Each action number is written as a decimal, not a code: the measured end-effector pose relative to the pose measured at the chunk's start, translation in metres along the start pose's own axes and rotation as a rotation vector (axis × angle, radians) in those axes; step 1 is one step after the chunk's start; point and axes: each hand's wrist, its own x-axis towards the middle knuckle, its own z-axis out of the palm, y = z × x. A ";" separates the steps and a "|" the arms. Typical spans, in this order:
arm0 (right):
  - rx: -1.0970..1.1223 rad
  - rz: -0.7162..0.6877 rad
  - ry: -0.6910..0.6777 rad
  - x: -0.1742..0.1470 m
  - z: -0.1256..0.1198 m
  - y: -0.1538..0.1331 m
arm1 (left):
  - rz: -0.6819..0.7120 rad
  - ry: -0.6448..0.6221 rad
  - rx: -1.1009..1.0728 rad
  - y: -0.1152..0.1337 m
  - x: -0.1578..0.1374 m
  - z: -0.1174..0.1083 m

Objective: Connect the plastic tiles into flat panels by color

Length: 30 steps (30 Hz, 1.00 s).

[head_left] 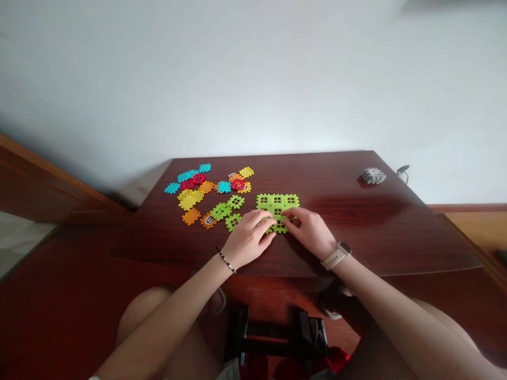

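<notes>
Lying just below and right of the frame's centre, a lime-green panel [277, 205] of joined window squares is flat on the dark reddish-brown table [336, 208]. The left hand [249, 238] covers its lower left part, fingers partly curled, thumb and forefinger a little apart; the right hand [311, 229] bends over its lower right side, fingertips on the green. Both hands touch the panel, but I cannot tell whether either pinches it or only presses. A dark beaded bracelet [226, 260] circles the left wrist, a pale-strapped watch [336, 256] the right.

Just left of the panel are loose green pieces [221, 211], some overlapping. Farther toward the frame's left lie yellow pieces [187, 202], red pieces [187, 184], blue pieces [172, 188] and orange pieces [191, 216], several heaped together. Near the table's far right corner is a grey-white cluster [373, 176]. A pale wall [277, 79] fills the upper frame.
</notes>
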 end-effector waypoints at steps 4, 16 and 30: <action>-0.018 0.015 0.002 0.000 0.001 -0.001 | -0.085 -0.081 0.016 -0.010 -0.009 0.012; 0.147 0.118 -0.036 0.005 0.000 0.003 | -0.111 -0.084 -0.042 -0.018 -0.020 0.010; 0.053 0.070 -0.040 0.004 -0.001 0.001 | -0.066 -0.070 -0.005 -0.018 -0.019 0.015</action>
